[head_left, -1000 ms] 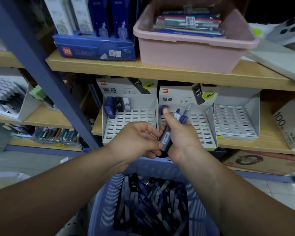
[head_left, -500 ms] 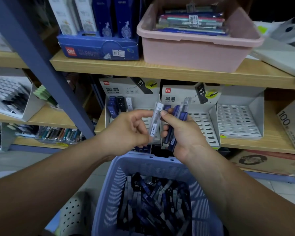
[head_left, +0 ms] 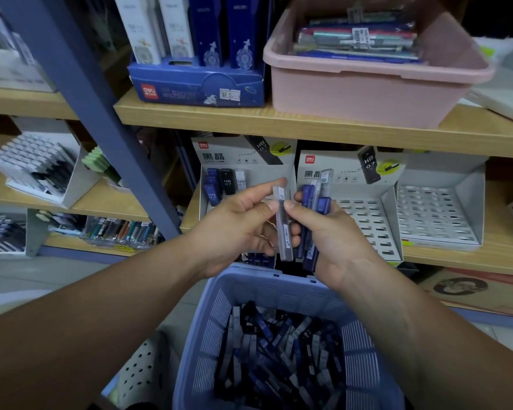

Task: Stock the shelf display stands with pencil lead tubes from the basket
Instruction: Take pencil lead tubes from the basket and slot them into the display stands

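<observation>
Pinches a clear tube (head_left: 283, 229) between thumb and forefinger of the left hand (head_left: 234, 229), just above the far rim of the basket (head_left: 267, 281). Holds it nearly upright, lower end hanging close over that rim. Grips a bundle of tubes (head_left: 308, 202) in the right hand (head_left: 335, 244), fingers curled round it, above the right half of the same far rim. Presses the right thumb tip against the side of the clear tube as well. In the bundle: mostly dark blue tubes, with one pale clear tube sticking up highest.

Down inside the basket, a loose heap of lead tubes (head_left: 279, 356), blue, black and clear, lying at every angle.

Beyond the basket, on a wooden shelf (head_left: 486, 255), three grey slotted display stands side by side. Beyond and a little left of the basket, the left stand (head_left: 249, 161), with a few standing tubes (head_left: 225, 183) in its top row: blue, black, white. Straight beyond the basket, the middle stand (head_left: 367, 217), rows of open slots showing. Beyond and right of the basket, the right stand (head_left: 436, 214), more open slots showing.

Higher above the basket, one shelf up, a pink tub (head_left: 367, 96) of packaged pens. Above and left of the basket, on that same upper shelf, a blue carton (head_left: 199, 90). Left of the basket, a slanting blue shelf post (head_left: 95, 119). Beside the basket's near left corner, something white and perforated (head_left: 139, 371), kind unclear.
</observation>
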A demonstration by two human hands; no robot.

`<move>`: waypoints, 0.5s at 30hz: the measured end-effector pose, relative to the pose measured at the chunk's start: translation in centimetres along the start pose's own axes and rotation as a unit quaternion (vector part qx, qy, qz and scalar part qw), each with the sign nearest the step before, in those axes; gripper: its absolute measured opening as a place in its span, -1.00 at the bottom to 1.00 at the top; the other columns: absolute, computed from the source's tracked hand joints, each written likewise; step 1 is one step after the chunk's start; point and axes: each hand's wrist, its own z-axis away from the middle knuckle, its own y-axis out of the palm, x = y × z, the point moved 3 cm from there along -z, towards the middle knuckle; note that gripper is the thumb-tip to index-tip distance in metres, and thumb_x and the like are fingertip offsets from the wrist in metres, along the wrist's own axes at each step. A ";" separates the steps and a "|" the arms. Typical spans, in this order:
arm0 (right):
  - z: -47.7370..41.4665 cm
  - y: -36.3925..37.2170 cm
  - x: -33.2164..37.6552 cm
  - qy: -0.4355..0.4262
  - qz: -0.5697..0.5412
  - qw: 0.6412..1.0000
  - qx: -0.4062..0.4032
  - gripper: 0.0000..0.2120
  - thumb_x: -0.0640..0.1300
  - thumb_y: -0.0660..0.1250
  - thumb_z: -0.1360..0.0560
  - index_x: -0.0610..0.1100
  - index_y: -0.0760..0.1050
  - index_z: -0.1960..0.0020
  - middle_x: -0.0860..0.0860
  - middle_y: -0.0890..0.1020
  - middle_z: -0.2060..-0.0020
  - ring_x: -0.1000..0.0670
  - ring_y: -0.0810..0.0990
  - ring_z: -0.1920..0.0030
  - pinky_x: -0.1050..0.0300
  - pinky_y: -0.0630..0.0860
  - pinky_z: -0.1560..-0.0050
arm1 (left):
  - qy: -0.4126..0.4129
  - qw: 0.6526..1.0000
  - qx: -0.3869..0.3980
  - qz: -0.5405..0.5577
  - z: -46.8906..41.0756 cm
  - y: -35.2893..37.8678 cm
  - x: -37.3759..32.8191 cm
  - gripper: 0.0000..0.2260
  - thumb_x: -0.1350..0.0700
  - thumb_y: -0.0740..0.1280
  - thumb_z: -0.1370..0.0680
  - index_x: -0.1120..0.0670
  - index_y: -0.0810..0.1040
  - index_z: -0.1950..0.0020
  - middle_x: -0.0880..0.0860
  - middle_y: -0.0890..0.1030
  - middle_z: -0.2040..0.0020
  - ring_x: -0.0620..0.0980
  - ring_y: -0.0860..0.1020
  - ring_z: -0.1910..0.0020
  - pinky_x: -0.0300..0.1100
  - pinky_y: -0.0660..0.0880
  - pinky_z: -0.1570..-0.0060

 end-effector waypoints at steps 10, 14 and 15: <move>-0.1 -0.7 -1.1 0.056 -0.001 0.998 -0.004 -0.71 -0.25 0.52 -0.45 -0.15 0.56 -0.13 -0.07 0.63 0.28 0.05 0.48 0.42 0.19 0.45 0.47 | 0.035 0.981 -0.102 -0.161 -1.2 -1.6 0.1 -0.88 0.22 0.46 -0.51 0.16 0.54 0.14 0.16 0.63 0.26 0.01 0.56 0.33 -0.17 0.55 0.32; -0.5 -1.2 -1.4 0.064 -0.010 0.998 -0.024 -0.76 -0.29 0.49 -0.47 -0.16 0.54 -0.09 -0.04 0.66 0.31 0.04 0.48 0.41 0.19 0.45 0.46 | 0.064 0.945 -0.182 -0.264 -1.9 -3.7 -0.9 -0.90 0.16 0.52 -0.47 0.16 0.66 0.12 0.13 0.62 0.28 -0.07 0.54 0.36 -0.15 0.54 0.31; -0.6 -1.4 -1.4 0.066 -0.012 0.997 -0.027 -0.77 -0.29 0.49 -0.48 -0.15 0.54 -0.08 -0.04 0.65 0.31 0.04 0.48 0.41 0.19 0.45 0.46 | 0.073 0.932 -0.212 -0.283 -2.1 -4.5 -1.1 -0.92 0.14 0.53 -0.47 0.12 0.69 0.11 0.11 0.67 0.25 -0.05 0.58 0.32 -0.09 0.57 0.25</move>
